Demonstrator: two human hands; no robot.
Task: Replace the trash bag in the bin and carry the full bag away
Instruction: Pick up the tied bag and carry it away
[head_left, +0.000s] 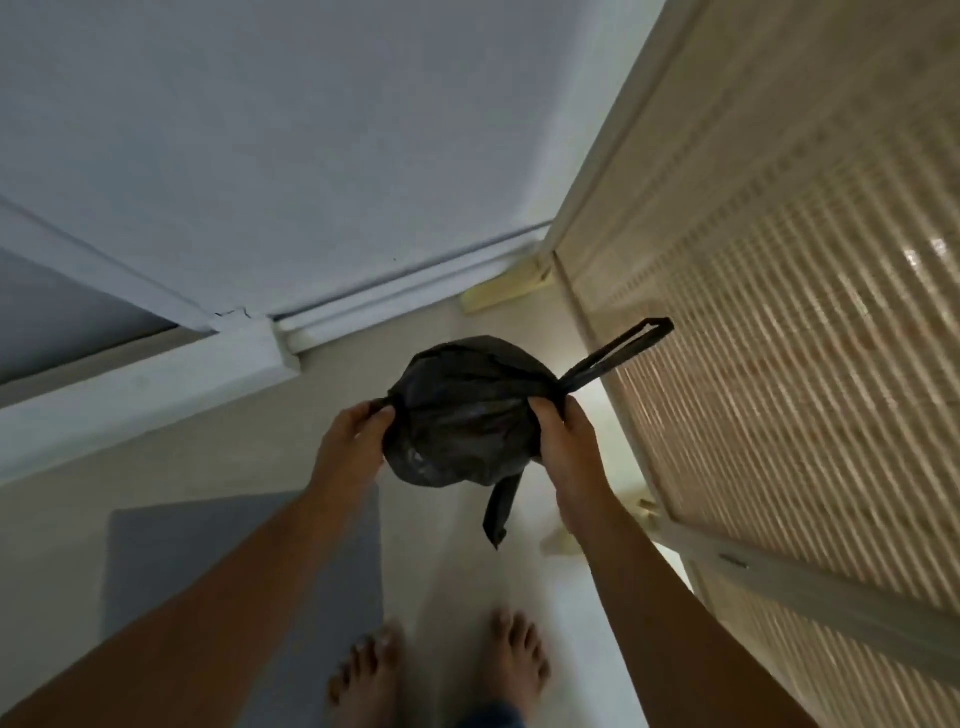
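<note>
A person stands barefoot on a pale floor (249, 457) and holds a small black trash bag (462, 410) in the air in front of the body, above the floor and well ahead of the two feet (441, 670) seen at the near edge. The left hand (353, 436) has its grip closed on a bunched bit of plastic at the bag's left side, pinched between thumb and fingers. The right hand (569, 441) has its grip closed on the gathered plastic at the bag's right side, just where a long handle loop (618, 356) sticks out and points up to the far right. A second strip of the bag (501, 506) hangs loose from its underside, between the two forearms. The bag looks rounded and full, its top drawn together. A grey mat (171, 561) lies on the floor at the near left, partly under the left forearm. To the right stands a door with ribbed glass panels (779, 338), and a white wall with a skirting board (405, 291) runs across the far side.
</note>
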